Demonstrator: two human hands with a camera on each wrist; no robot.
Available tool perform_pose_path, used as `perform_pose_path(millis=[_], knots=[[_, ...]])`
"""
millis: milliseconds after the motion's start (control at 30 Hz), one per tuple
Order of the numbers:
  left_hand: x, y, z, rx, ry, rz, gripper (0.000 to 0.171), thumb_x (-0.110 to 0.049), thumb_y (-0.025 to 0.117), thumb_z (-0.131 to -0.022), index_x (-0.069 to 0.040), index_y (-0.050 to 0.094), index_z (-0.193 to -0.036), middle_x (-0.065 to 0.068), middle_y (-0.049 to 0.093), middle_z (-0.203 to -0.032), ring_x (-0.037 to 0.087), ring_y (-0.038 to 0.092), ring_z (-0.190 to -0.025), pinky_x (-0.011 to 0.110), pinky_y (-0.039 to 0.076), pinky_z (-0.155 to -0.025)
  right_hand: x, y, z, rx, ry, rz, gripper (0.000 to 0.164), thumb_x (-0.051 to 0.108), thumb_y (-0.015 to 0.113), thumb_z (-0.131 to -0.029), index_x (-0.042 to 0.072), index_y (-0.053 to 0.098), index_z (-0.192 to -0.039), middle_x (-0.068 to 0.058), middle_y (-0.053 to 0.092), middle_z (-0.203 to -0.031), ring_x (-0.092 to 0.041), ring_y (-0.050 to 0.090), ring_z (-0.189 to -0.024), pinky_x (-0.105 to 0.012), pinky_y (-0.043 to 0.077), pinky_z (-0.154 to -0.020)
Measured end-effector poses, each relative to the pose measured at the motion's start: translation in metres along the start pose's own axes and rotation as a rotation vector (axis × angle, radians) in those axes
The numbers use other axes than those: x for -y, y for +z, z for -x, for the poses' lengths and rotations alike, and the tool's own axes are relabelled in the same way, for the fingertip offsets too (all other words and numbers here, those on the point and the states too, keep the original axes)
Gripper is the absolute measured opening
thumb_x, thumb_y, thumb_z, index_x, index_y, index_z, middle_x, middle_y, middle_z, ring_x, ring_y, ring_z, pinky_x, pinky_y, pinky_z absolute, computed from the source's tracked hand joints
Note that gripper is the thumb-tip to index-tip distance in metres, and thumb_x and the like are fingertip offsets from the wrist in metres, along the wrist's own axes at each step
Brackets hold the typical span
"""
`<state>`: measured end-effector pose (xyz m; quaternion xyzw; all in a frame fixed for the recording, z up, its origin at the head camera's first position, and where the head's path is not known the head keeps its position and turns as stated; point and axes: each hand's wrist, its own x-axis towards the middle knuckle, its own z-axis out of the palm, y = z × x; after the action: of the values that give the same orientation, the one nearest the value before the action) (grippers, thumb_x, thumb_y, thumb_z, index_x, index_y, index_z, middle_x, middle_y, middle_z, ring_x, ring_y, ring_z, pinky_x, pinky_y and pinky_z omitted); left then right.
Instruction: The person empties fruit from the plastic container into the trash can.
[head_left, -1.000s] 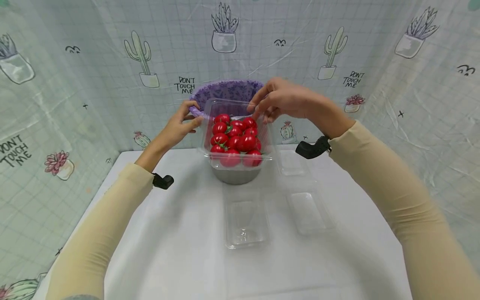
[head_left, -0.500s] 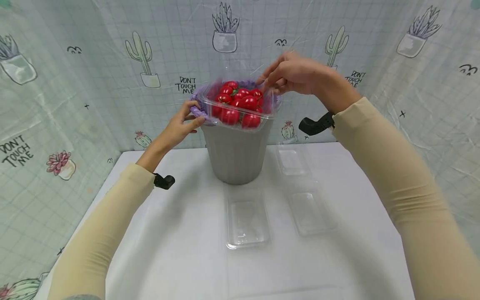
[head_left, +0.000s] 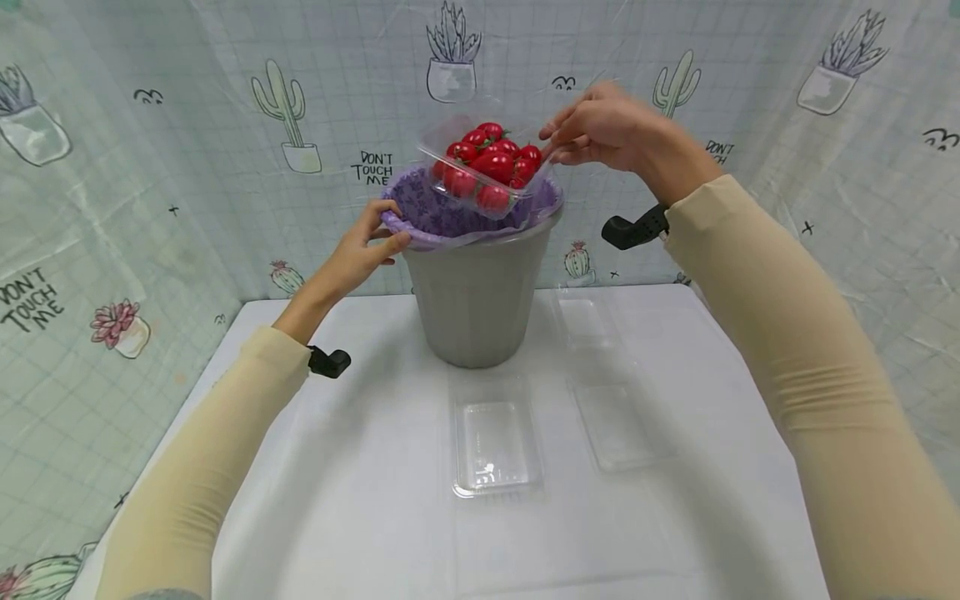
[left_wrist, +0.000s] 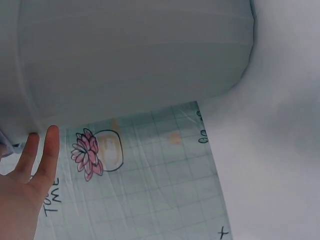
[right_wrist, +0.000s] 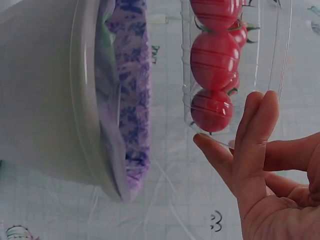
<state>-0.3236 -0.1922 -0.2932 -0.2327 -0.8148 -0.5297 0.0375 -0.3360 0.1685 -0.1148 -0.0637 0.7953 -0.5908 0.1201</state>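
My right hand (head_left: 611,129) pinches the edge of a clear plastic container (head_left: 441,137) between thumb and fingers. Red cherry tomatoes (head_left: 495,165) with green stems fill the container, which hangs tilted above a grey bucket (head_left: 472,304). A gap separates container and rim in the right wrist view, where that hand (right_wrist: 265,185) grips one end of the plastic. The purple patterned liner (head_left: 442,218) covers the bucket's inside and folds over its rim. At the left rim, my left hand (head_left: 363,246) holds the edge and liner. The bucket's bottom inside is hidden.
On the white table (head_left: 337,500) in front of the bucket lies a clear plastic container (head_left: 495,450). Two more clear pieces, a nearer one (head_left: 618,425) and a farther one (head_left: 585,321), lie to its right. A patterned curtain (head_left: 187,167) hangs behind.
My right hand has raised the tomato container from in front of the bucket to above its opening, moving up and slightly right. The left hand stays on the rim.
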Motion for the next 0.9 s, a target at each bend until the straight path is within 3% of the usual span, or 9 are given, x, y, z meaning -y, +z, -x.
perform_pose_path(millis=[167, 500, 733, 900], knots=[[-0.002, 0.0, 0.0, 0.005, -0.002, -0.007, 0.045, -0.036, 0.06, -0.105, -0.021, 0.037, -0.14, 0.01, 0.041, -0.16, 0.034, 0.043, -0.145, 0.059, 0.048, -0.103, -0.005, -0.004, -0.007, -0.063, 0.003, -0.04, 0.014, -0.001, 0.057, -0.102, 0.0, 0.071, -0.101, -0.01, 0.063, -0.111, -0.016, 0.07, -0.068, -0.023, 0.061, -0.067], [0.001, -0.001, 0.0, 0.009, -0.005, -0.016, 0.049, -0.033, 0.059, -0.106, -0.015, 0.033, -0.144, 0.008, 0.041, -0.161, 0.034, 0.044, -0.146, 0.061, 0.048, -0.103, -0.015, -0.004, -0.018, -0.189, -0.025, -0.128, 0.012, -0.004, 0.059, -0.1, -0.001, 0.071, -0.102, -0.011, 0.059, -0.114, -0.018, 0.069, -0.065, -0.025, 0.062, -0.067], [0.002, 0.0, -0.001, 0.005, -0.004, -0.028, 0.05, -0.036, 0.06, -0.105, -0.017, 0.034, -0.143, 0.007, 0.041, -0.162, 0.034, 0.044, -0.146, 0.062, 0.048, -0.104, -0.019, -0.005, -0.023, -0.265, -0.024, -0.14, 0.028, -0.004, 0.057, -0.1, -0.004, 0.064, -0.127, -0.006, 0.06, -0.116, -0.017, 0.072, -0.065, -0.026, 0.062, -0.07], [0.002, 0.0, -0.001, 0.006, -0.002, -0.021, 0.05, -0.037, 0.06, -0.105, -0.018, 0.035, -0.143, 0.008, 0.04, -0.162, 0.034, 0.044, -0.145, 0.064, 0.047, -0.104, -0.021, -0.006, -0.025, -0.323, -0.014, -0.13, 0.028, 0.001, 0.057, -0.102, -0.001, 0.064, -0.129, -0.008, 0.062, -0.11, -0.017, 0.071, -0.064, -0.026, 0.062, -0.069]])
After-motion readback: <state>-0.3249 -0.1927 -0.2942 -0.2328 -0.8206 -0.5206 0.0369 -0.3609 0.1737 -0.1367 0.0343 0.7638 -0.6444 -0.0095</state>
